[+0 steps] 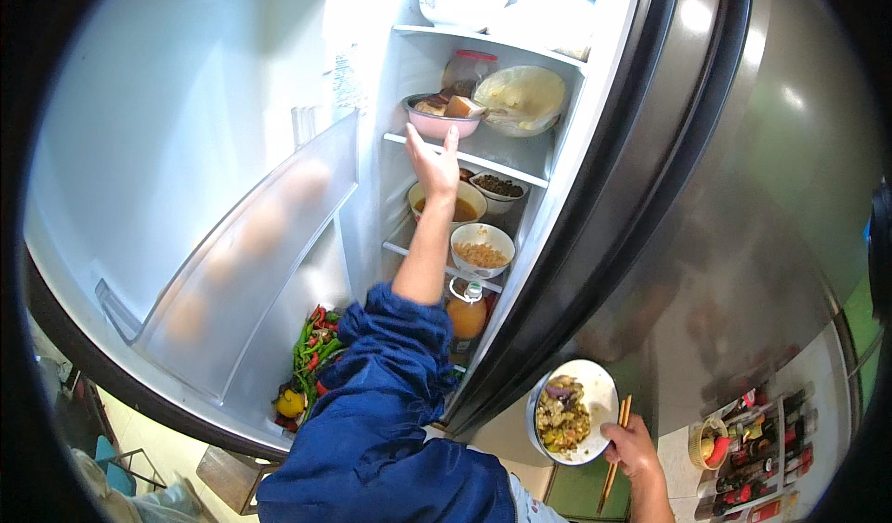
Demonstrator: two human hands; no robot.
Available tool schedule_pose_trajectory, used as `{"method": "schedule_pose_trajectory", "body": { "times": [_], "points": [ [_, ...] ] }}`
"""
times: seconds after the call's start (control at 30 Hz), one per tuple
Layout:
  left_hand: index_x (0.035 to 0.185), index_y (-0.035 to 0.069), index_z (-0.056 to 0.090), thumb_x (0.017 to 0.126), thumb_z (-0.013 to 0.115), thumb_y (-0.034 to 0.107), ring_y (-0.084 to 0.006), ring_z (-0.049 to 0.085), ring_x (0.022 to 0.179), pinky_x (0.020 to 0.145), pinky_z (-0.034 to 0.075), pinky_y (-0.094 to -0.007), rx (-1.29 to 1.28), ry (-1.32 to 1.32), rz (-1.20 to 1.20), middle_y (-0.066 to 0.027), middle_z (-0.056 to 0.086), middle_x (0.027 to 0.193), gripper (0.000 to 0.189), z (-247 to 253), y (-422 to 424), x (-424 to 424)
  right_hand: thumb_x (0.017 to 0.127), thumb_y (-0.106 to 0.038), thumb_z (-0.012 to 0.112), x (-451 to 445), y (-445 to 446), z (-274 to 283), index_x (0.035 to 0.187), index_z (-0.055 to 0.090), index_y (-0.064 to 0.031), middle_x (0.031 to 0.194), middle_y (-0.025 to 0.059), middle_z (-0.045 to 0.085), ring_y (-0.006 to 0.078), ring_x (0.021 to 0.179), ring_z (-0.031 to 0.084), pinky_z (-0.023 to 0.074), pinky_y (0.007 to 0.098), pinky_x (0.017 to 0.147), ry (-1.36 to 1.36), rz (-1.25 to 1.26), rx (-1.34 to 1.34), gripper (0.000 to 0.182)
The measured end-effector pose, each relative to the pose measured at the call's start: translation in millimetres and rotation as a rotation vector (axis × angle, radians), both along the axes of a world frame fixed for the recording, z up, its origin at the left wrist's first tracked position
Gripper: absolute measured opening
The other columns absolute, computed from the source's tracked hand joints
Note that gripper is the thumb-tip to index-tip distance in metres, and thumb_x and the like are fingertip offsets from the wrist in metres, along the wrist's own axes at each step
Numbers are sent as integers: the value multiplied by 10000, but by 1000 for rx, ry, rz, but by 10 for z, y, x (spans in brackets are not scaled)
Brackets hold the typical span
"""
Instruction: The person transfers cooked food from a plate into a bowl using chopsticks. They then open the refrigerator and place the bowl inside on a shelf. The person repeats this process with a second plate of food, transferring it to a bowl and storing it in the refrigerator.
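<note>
My left hand (433, 164) is raised to the front of a pink bowl (440, 127) on a fridge shelf. Its thumb and fingers are apart at the bowl's near side; whether they touch it I cannot tell. Chunks of food (460, 108) lie in that bowl. Low on the right, my right hand (633, 448) grips the edge of a white bowl (598, 411) tilted towards me. Cooked, chopped vegetables (563, 418) fill part of it. A pair of wooden chopsticks (617, 446) is held in the same hand.
Beside the pink bowl leans a large pale bowl (524, 101). Several food bowls, including one of brownish pieces (481, 255), occupy the shelf (488, 163) below. An orange-filled bottle (467, 314) stands lower. The open fridge door (188, 140) holds peppers (313, 349). Bottles (752, 453) fill a rack at right.
</note>
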State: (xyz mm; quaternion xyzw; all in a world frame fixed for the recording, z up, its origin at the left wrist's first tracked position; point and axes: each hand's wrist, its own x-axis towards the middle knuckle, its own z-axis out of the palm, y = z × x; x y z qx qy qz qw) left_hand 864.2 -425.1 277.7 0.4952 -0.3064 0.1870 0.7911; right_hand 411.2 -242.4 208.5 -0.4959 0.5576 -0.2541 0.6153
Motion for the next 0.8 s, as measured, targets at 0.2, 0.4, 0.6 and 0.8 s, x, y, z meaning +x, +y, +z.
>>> {"method": "schedule_pose_trajectory", "body": {
  "times": [0.2, 0.4, 0.6, 0.8],
  "points": [
    [1253, 8, 372, 847, 554, 256, -144, 494, 1025, 846, 412, -286, 191, 15, -1216, -92, 525, 1113, 510, -93, 1230, -1047, 732, -71, 520, 236, -99, 272, 791, 534, 28, 542, 3, 443, 62, 392, 343, 244, 222, 343, -76, 141, -24, 116],
    [1372, 60, 59, 612, 667, 557, -260, 341, 1210, 981, 313, -381, 457, -257, -1751, -161, 207, 1382, 1093, -119, 2066, -1196, 743, -87, 527, 670, -112, 694, 758, 538, 13, 558, 9, 479, 53, 370, 345, 240, 195, 316, -174, 230, -125, 102],
    [1378, 85, 0, 831, 537, 389, -190, 419, 1109, 866, 424, -320, 437, -309, -1500, -138, 297, 1315, 824, -213, 2292, -1190, 772, -91, 503, 935, -191, 918, 815, 522, 8, 564, 11, 486, 47, 361, 352, 256, 193, 312, -191, 265, -273, 109],
    [1366, 83, 44, 806, 559, 287, -190, 512, 988, 616, 530, -254, 461, -60, -1360, -143, 350, 1248, 787, -82, 2464, -1286, 805, -116, 491, 1136, -292, 1023, 844, 521, -4, 546, 3, 465, 51, 326, 324, 248, 206, 304, -174, 345, -432, 122]
  ]
}}
